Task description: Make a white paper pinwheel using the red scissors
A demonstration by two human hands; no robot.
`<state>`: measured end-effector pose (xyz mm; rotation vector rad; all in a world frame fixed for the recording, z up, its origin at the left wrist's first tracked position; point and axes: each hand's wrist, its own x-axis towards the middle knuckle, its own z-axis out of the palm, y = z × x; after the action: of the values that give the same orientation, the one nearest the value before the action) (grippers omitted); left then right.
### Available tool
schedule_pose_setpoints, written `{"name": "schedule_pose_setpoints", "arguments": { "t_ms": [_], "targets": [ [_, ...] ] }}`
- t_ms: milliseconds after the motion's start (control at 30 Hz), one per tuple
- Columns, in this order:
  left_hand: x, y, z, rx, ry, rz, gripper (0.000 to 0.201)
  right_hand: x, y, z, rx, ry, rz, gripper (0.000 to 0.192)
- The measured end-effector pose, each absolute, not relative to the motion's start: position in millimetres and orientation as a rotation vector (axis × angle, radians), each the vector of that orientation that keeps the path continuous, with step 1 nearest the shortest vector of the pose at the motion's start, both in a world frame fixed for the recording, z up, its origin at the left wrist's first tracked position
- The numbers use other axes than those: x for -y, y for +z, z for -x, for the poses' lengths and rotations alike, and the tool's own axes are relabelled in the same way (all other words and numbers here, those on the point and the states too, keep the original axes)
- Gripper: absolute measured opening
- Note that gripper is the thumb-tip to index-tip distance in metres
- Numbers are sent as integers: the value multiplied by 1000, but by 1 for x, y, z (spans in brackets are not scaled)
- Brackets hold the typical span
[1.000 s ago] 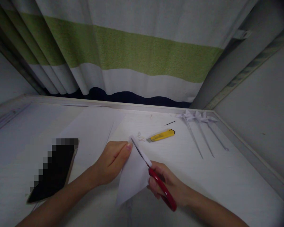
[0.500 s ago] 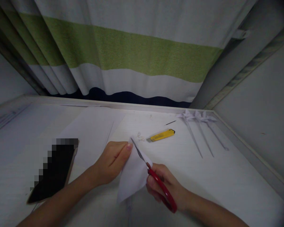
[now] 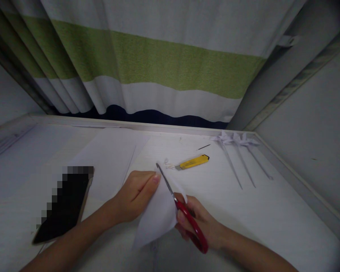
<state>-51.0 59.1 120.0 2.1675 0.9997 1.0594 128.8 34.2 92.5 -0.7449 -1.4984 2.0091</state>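
My left hand (image 3: 138, 194) pinches a folded piece of white paper (image 3: 155, 219) between thumb and fingers, near its upper edge. The paper hangs down below the hand, over the table. In my right hand (image 3: 200, 219) is a pair of scissors (image 3: 191, 223) with red handles, its blades pointing up and left across the paper. The blades look nearly closed, and a narrow strip of paper curls off along their right side. The scissor tips lie just above my left thumb.
A yellow utility knife (image 3: 194, 162) lies beyond the scissors, near small white scraps (image 3: 168, 164) and a thin dark stick (image 3: 204, 147). At back right rest several paper pinwheels (image 3: 235, 139) on sticks. White sheets (image 3: 110, 151) and a dark phone (image 3: 65, 207) lie left.
The scissor blades have closed further along the paper, and the strip at their right has curled farther out. The paper's lower corner has swung left; my left hand has shifted slightly.
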Motion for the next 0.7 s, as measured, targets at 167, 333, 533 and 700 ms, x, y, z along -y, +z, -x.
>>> {"name": "schedule_pose_setpoints", "arguments": {
  "t_ms": [167,333,533,700],
  "targets": [
    [-59,118,51,-982,1061,-2164,32,-37,98,-128,1395,2027,853,41],
    [-60,122,52,-1023,965,-2196,32,-59,95,-135,1352,1733,1005,34],
    [-69,135,70,-1220,594,-2196,33,-73,79,-175,1955,930,1572,22],
    [-76,130,92,-1363,541,-2055,32,-59,57,-204,2348,445,1877,27]
  ]
}}
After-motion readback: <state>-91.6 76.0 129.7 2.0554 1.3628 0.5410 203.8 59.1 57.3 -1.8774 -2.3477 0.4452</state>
